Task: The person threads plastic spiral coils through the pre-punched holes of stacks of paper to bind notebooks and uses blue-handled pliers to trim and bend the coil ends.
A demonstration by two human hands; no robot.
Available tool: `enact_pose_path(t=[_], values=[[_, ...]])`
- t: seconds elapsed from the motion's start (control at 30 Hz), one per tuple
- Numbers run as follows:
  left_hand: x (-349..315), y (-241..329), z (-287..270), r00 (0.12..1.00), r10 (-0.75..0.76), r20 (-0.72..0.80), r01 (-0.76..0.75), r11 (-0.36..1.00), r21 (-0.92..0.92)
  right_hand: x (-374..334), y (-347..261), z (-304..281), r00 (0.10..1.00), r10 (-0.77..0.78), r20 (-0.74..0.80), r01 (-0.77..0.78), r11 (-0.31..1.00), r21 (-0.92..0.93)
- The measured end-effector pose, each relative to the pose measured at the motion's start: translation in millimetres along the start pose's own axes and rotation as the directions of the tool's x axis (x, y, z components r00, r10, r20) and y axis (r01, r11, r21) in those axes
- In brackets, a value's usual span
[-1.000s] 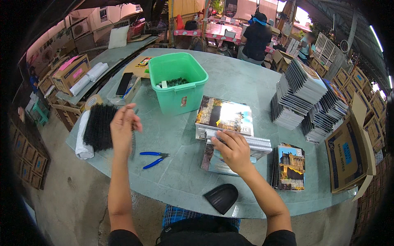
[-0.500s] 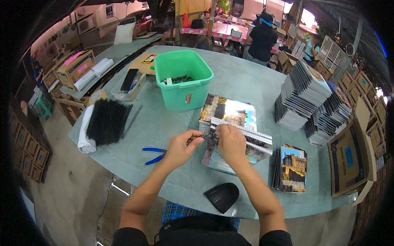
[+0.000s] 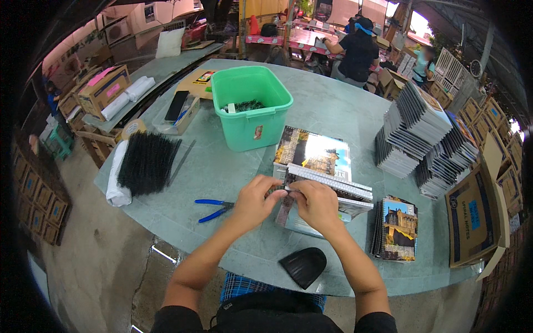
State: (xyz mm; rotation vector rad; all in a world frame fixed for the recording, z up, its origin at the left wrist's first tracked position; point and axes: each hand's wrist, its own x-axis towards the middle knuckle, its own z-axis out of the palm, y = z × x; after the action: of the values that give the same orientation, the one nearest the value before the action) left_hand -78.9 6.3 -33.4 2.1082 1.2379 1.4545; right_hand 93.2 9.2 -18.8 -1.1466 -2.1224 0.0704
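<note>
In front of me, notebooks with pale, perforated edges (image 3: 333, 182) stand on edge, leaning together over a stack of picture-covered notebooks (image 3: 316, 152). My left hand (image 3: 256, 200) is closed in a pinch at their left end, on what looks like the dark end of a black spiral coil. Beside it, my right hand (image 3: 317, 206) is closed at the same corner, thumb and forefinger meeting the left fingertips. The fingers hide most of the coil. Blue-handled pliers (image 3: 213, 211) lie spread left of my left hand. A black rounded piece (image 3: 303, 267) rests near the table edge.
A bundle of black spiral coils (image 3: 147, 164) lies on a white roll at left. Behind my hands stands a green bin (image 3: 252, 125) with black scraps inside. At right are tall notebook stacks (image 3: 413, 133), a smaller stack (image 3: 397, 228) and an open carton (image 3: 472, 216). People work beyond.
My right hand has slid down and in, so its fingertips now meet my left hand's at the notebook corner. My left hand has shifted slightly right. A person behind reaches out an arm.
</note>
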Motion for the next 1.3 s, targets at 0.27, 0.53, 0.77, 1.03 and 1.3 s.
enact_pose_path(t=[0.27, 0.53, 0.77, 1.03, 1.3], values=[[2.7, 2.7, -17.7, 0.929, -0.232, 0.288, 0.281, 0.949, -0.144, -1.6, -7.6, -7.2, 0.999, 0.005, 0.042, -0.005, 1.0, 0.004], [15.2, -12.8, -12.5, 0.959, -0.111, 0.261, 0.128, 0.991, -0.048, 3.1, -7.4, -7.1, 0.998, 0.02, 0.062, -0.022, 0.999, 0.038], [13.6, -29.2, -25.5, 0.936, -0.076, 0.344, 0.107, 0.992, -0.071, 0.2, -2.9, -7.9, 0.997, 0.039, 0.07, -0.034, 0.996, -0.083], [29.5, -23.1, -31.7, 0.793, -0.292, 0.534, 0.347, 0.938, -0.001, 6.7, -3.4, 3.0, 0.993, 0.121, -0.013, -0.121, 0.993, -0.003], [28.2, -18.9, -36.7, 0.733, -0.278, 0.62, 0.345, 0.938, 0.013, 6.2, -7.9, -3.0, 0.991, 0.134, -0.018, -0.131, 0.984, 0.122]])
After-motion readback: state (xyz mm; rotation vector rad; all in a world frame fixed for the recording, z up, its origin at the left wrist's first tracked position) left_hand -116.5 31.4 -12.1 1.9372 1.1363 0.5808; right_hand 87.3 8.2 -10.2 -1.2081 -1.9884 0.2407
